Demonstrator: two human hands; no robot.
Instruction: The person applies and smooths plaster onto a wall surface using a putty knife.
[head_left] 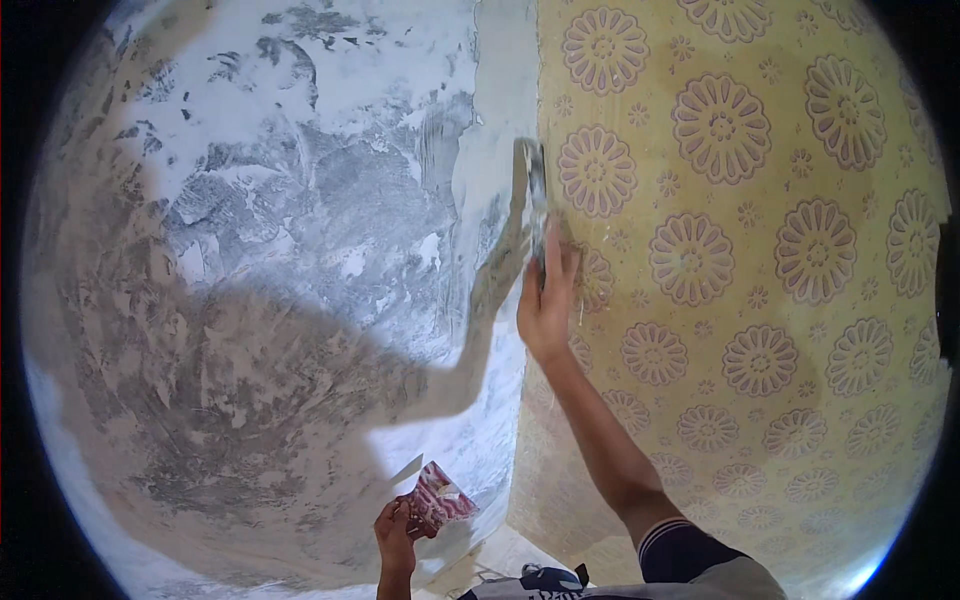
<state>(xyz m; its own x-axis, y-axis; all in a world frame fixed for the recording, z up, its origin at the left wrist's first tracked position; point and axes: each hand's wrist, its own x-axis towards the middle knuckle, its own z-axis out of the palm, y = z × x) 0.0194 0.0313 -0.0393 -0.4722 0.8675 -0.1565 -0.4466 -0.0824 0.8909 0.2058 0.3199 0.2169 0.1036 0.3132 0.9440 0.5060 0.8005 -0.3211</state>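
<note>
My right hand (pixel 547 305) reaches up to the corner where two walls meet. It is closed around a narrow putty knife (pixel 537 185), seen nearly edge-on, with its blade against the strip of fresh pale plaster (pixel 505 75) beside the corner. Low down in front of me, my left hand (pixel 394 530) grips a flat red-and-white patterned piece (pixel 440 500) by its edge. A pale lump lies on that piece, and a white pointed flat part (pixel 408 474) sticks up next to it; whether the two are joined I cannot tell.
The left wall (pixel 330 200) is grey with patchy white plaster, partly under my shadow. Yellow wallpaper (pixel 690 258) with purple flower rosettes covers the right wall, up to the corner. At the bottom, a bit of pale floor (pixel 510 550) shows.
</note>
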